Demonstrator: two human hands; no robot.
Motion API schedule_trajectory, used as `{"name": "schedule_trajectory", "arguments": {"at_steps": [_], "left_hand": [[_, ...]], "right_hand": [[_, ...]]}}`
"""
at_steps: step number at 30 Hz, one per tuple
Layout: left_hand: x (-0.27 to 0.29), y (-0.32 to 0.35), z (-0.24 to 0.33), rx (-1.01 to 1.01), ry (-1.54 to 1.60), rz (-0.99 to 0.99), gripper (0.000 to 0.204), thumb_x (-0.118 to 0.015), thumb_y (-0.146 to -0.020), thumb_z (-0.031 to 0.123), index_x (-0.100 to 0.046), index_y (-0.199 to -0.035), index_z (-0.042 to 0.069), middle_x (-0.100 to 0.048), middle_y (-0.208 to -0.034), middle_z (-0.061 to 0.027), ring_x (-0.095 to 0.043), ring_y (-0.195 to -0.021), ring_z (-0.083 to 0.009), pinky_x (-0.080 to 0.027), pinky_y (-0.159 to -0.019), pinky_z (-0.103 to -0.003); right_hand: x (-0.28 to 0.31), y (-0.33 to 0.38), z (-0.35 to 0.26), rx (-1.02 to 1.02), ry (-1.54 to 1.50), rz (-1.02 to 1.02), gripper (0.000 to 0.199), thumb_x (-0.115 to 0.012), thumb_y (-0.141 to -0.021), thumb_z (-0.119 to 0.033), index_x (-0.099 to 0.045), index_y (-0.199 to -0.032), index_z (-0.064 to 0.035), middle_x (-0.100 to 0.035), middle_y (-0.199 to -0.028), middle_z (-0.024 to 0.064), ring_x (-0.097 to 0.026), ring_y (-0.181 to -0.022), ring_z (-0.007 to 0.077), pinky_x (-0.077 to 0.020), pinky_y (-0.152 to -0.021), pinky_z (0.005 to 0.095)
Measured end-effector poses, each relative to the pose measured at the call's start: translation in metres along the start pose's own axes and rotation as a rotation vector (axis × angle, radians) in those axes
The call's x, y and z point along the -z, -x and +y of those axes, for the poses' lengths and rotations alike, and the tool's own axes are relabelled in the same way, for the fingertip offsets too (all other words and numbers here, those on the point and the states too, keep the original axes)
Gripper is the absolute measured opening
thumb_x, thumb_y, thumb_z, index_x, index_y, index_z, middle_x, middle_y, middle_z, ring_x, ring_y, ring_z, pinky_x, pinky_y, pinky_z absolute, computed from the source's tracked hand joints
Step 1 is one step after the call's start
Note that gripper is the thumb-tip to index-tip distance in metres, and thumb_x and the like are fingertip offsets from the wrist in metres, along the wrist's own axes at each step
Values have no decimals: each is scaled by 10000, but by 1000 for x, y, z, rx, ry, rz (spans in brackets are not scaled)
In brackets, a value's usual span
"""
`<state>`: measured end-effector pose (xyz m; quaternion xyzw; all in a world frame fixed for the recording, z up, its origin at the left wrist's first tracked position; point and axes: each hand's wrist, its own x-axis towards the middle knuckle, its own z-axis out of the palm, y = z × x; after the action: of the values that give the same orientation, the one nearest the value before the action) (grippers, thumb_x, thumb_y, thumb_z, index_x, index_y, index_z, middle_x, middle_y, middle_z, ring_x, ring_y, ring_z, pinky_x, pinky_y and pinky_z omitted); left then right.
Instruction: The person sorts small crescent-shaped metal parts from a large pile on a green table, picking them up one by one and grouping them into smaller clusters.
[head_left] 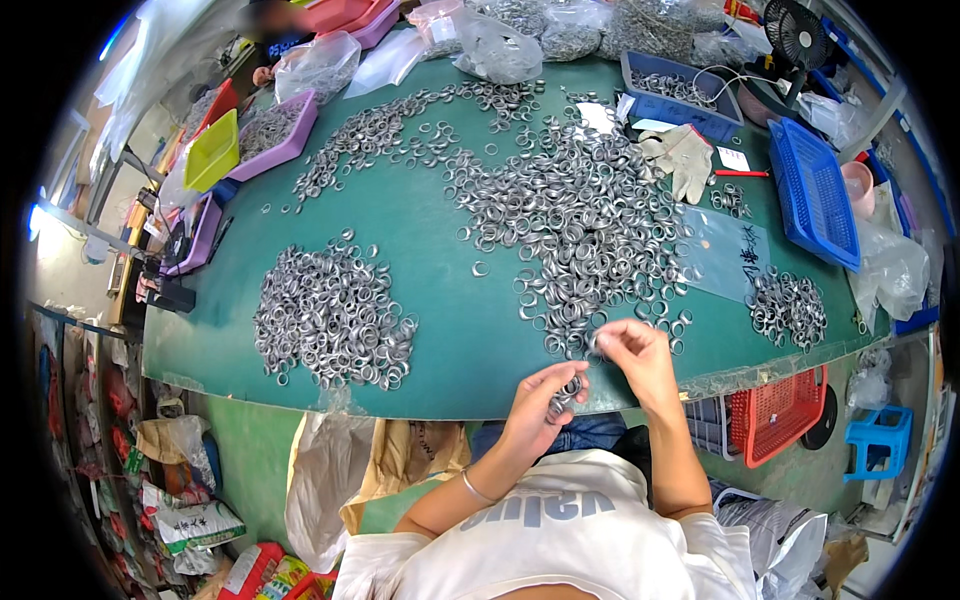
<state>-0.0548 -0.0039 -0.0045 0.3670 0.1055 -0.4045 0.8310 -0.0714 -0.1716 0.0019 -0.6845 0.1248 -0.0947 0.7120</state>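
Close to the front edge of the green table, my left hand (545, 402) is curled around several small grey metal rings (565, 395). To its right and a little farther off, my right hand (636, 355) pinches a single metal ring (595, 342) between thumb and fingertips. Right beyond both hands spreads a large loose heap of metal rings (590, 220). A second heap of rings (335, 310) lies on the left of the table, and a smaller pile (787, 308) is near the right edge.
The green tabletop (450, 330) shows between the heaps. On the right are a blue basket (815, 195), white work gloves (682, 160), a clear plastic bag (725, 255) and a red pen (742, 173). A blue bin (685, 95) stands at the back, a pink tray (275, 140) at the left.
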Motion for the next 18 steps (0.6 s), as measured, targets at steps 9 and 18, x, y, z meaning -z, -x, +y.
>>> {"name": "schedule_trajectory", "arguments": {"at_steps": [9,18], "left_hand": [[-2,0,5,76,-50,-92,252,-530,-944,215,-615,-1009,-13,-612,-820,-82,-579,-682,-128,-357,-400,-171],[5,-3,4,40,86,-230,286,-518,-927,203,-601,-1090,-18,-657,-932,-135,-640,-756,-171,-401,-408,-198]], "right_hand": [[5,10,-19,46,154,-118,100,-683,-792,-52,-689,-884,-15,-606,-823,32,-512,-696,94,-400,-634,243],[1,6,-39,181,254,-306,66,-669,-791,-42,-686,-845,-7,-614,-768,48,-545,-684,109,-413,-612,248]]}}
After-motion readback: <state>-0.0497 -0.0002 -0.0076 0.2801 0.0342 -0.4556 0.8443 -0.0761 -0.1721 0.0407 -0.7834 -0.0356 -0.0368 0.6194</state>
